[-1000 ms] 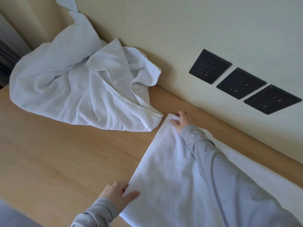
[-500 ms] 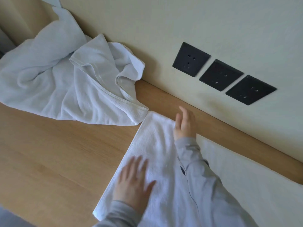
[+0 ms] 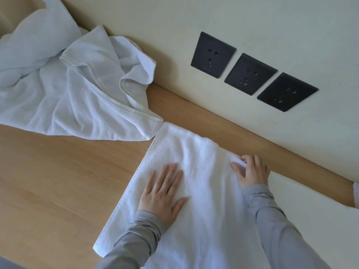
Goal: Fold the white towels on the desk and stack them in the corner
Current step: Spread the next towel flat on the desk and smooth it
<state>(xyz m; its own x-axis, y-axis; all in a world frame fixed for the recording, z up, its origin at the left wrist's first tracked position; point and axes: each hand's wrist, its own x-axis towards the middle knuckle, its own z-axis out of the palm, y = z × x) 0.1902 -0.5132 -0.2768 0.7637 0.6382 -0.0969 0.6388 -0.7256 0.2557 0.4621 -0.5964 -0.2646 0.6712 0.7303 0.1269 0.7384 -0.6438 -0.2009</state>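
The flat towel (image 3: 196,152) is lying spread on the surface (image 3: 58,181), its far edge running alongside the wall (image 3: 194,16) with a bare strip of wood between them, and its left hem slanting back toward you. The cloth is reaching away to your right under your sleeve, so its long axis is probably running along the wall, though the near part is falling outside the view. Your left hand (image 3: 163,193) is lying on the towel's left portion, palm down and fingers straight, so that grip is loose and pressing, not holding. Your right hand (image 3: 252,171) is sitting at the far edge, close to the wall, with its fingers curling over a small bunch of cloth and the thumb bearing on top, so that grip is pinching the towel. The right hand is therefore the nearer one to the edge that any coming fold is likely turning on, with the left acting as the anchor. At the far left corner, the crumpled towels (image 3: 68,84) are heaping against the wall, one hem just meeting the flat towel's corner. Three black sockets (image 3: 250,74) are sitting on the wall above your right hand.
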